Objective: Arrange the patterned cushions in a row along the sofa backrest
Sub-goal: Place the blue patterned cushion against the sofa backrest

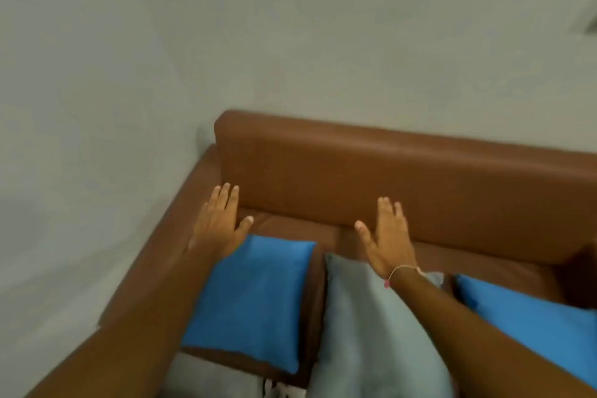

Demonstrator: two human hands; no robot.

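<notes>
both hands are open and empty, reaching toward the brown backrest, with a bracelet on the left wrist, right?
Not quite: the bracelet is on the right wrist, as the head view shows. The rest holds: the left hand and right hand are open and empty, reaching toward the brown backrest.

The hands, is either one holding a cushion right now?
No, the left hand and right hand are both open and empty, fingers spread, reaching toward the sofa backrest above the cushions.
</notes>
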